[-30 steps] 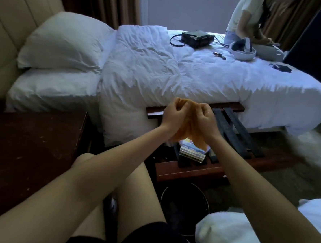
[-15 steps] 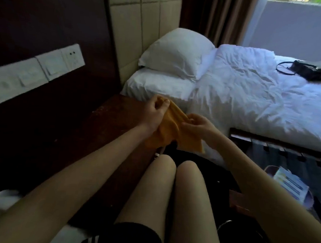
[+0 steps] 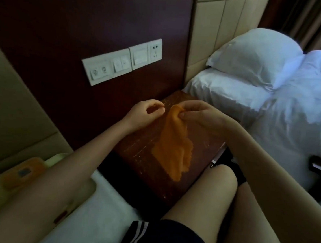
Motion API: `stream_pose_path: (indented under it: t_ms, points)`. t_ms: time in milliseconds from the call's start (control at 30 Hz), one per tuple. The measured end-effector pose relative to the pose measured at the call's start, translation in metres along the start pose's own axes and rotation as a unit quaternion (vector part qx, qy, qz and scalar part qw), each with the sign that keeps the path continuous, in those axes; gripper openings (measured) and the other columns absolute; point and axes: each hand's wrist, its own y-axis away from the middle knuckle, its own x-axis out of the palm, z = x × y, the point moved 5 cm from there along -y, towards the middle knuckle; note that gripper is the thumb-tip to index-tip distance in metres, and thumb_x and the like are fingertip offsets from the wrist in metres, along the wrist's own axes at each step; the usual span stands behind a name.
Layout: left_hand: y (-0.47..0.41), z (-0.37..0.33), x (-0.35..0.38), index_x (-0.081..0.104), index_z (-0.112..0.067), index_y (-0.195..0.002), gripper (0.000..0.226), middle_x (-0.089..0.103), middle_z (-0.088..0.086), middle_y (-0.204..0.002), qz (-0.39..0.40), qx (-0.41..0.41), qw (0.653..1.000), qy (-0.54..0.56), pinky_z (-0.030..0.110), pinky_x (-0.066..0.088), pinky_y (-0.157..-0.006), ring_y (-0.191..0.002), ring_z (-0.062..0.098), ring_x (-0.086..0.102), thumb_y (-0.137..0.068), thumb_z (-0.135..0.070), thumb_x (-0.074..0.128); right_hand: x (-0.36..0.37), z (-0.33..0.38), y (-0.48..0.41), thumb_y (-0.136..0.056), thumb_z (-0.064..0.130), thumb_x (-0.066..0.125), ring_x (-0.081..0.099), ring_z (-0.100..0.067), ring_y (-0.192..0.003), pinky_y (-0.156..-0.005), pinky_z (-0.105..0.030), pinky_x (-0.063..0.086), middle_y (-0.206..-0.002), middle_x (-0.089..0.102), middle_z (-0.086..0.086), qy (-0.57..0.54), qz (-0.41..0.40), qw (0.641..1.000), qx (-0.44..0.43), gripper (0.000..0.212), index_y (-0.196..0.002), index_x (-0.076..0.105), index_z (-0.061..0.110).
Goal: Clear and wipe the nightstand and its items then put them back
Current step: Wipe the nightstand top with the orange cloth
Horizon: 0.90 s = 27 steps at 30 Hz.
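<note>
Orange cloth (image 3: 173, 150) hung over the scuffed bedside desk (image 3: 135, 153), its top corner pinched by the fingers of the right hand (image 3: 203, 116), while the left hand (image 3: 145, 114) was curled empty just beside it; the cloth probably needed bunching into a pad before wiping.

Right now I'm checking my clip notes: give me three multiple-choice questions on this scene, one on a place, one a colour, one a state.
1. Where is the cloth? A on the pillow; B over the nightstand; C on the bed.
2. Its colour? A orange; B white; C green.
3. It is: A folded flat; B hanging from a pinch; C balled in a fist.
Answers: B, it hangs in front of the nightstand top; A, plainly orange; B, the right hand pinches its top.
</note>
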Motion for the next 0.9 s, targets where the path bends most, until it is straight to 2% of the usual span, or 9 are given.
stream_pose_path:
  t_ms: [133, 267, 333, 433, 500, 600, 733, 833, 900]
  points:
    - [0.033, -0.026, 0.004, 0.054, -0.013, -0.124, 0.044, 0.063, 0.016, -0.114, 0.077, 0.022, 0.937, 0.339, 0.033, 0.051, -0.088, -0.107, 0.028, 0.06, -0.095, -0.043, 0.039, 0.022, 0.01, -0.018, -0.092, 0.0, 0.048, 0.06, -0.002, -0.072, -0.064, -0.017, 0.047, -0.085, 0.062, 0.008, -0.008, -0.007, 0.999, -0.043, 0.025, -0.092, 0.064, 0.019]
    - [0.045, -0.028, 0.016, 0.053, -0.017, -0.122, 0.046, 0.065, 0.01, -0.106, 0.068, -0.019, 0.922, 0.382, 0.032, 0.054, -0.075, -0.095, 0.023, 0.065, -0.089, -0.047, 0.041, 0.028, -0.006, -0.014, -0.09, 0.001, 0.051, 0.058, -0.011, -0.081, -0.066, -0.023, 0.05, -0.101, 0.052, -0.003, -0.066, -0.102, 0.992, -0.032, 0.023, -0.087, 0.064, 0.019]
    - [0.048, -0.024, 0.028, 0.052, -0.014, -0.123, 0.048, 0.062, 0.012, -0.11, 0.073, -0.021, 0.919, 0.388, 0.034, 0.054, -0.079, -0.098, 0.023, 0.062, -0.088, -0.046, 0.042, 0.031, -0.019, -0.008, -0.09, 0.006, 0.055, 0.058, -0.018, -0.089, -0.072, -0.028, 0.051, -0.11, 0.053, -0.01, -0.065, -0.166, 0.984, -0.006, 0.022, -0.088, 0.065, 0.025]
    - [0.052, -0.014, 0.049, 0.05, -0.007, -0.124, 0.045, 0.058, 0.017, -0.117, 0.069, -0.05, 0.906, 0.414, 0.04, 0.049, -0.092, -0.108, 0.029, 0.058, -0.092, -0.037, 0.045, 0.043, -0.036, 0.002, -0.092, 0.014, 0.055, 0.062, -0.008, -0.073, -0.056, -0.019, 0.05, -0.096, 0.06, -0.007, -0.088, -0.216, 0.972, 0.018, 0.015, -0.099, 0.063, 0.024]
    - [0.055, -0.007, 0.059, 0.052, -0.008, -0.119, 0.034, 0.063, 0.012, -0.109, 0.048, -0.089, 0.888, 0.448, 0.035, 0.052, -0.087, -0.104, 0.026, 0.061, -0.096, -0.031, 0.043, 0.049, -0.046, 0.008, -0.093, 0.015, 0.054, 0.062, -0.002, -0.064, -0.052, -0.015, 0.047, -0.086, 0.061, 0.0, -0.102, -0.228, 0.968, 0.023, 0.016, -0.103, 0.061, 0.025]
    - [0.063, 0.009, 0.056, 0.054, -0.022, -0.106, 0.016, 0.063, 0.004, -0.09, -0.053, -0.162, 0.889, 0.425, 0.029, 0.053, -0.067, -0.082, 0.018, 0.066, -0.094, -0.03, 0.047, 0.053, -0.062, 0.016, -0.092, 0.014, 0.055, 0.061, -0.005, -0.067, -0.055, -0.017, 0.048, -0.089, 0.059, 0.003, -0.123, -0.229, 0.965, 0.044, 0.021, -0.104, 0.058, 0.03]
    - [0.083, 0.022, 0.035, 0.044, -0.027, -0.105, 0.018, 0.06, 0.003, -0.09, -0.145, -0.193, 0.882, 0.406, 0.027, 0.049, -0.051, -0.06, 0.013, 0.061, -0.092, -0.016, 0.052, 0.06, -0.087, 0.033, -0.091, 0.014, 0.052, 0.052, -0.005, -0.06, -0.053, -0.016, 0.043, -0.083, 0.056, 0.007, 0.027, -0.214, 0.97, 0.115, 0.026, -0.099, 0.054, 0.038]
    - [0.102, 0.032, 0.021, 0.042, -0.028, -0.106, 0.025, 0.06, 0.003, -0.096, -0.218, -0.201, 0.9, 0.32, 0.025, 0.048, -0.051, -0.059, 0.01, 0.059, -0.091, -0.011, 0.051, 0.075, -0.106, 0.052, -0.09, 0.006, 0.05, 0.052, -0.003, -0.068, -0.059, -0.009, 0.041, -0.095, 0.058, 0.004, 0.103, -0.229, 0.961, 0.116, 0.029, -0.112, 0.053, 0.025]
    - [0.112, 0.041, 0.016, 0.044, -0.025, -0.106, 0.021, 0.057, -0.001, -0.094, -0.284, -0.198, 0.913, 0.217, 0.021, 0.046, -0.06, -0.068, 0.004, 0.058, -0.09, -0.013, 0.051, 0.086, -0.122, 0.062, -0.089, 0.007, 0.051, 0.054, -0.01, -0.092, -0.077, -0.016, 0.039, -0.112, 0.057, -0.001, 0.216, -0.223, 0.943, 0.121, 0.036, -0.123, 0.052, 0.019]
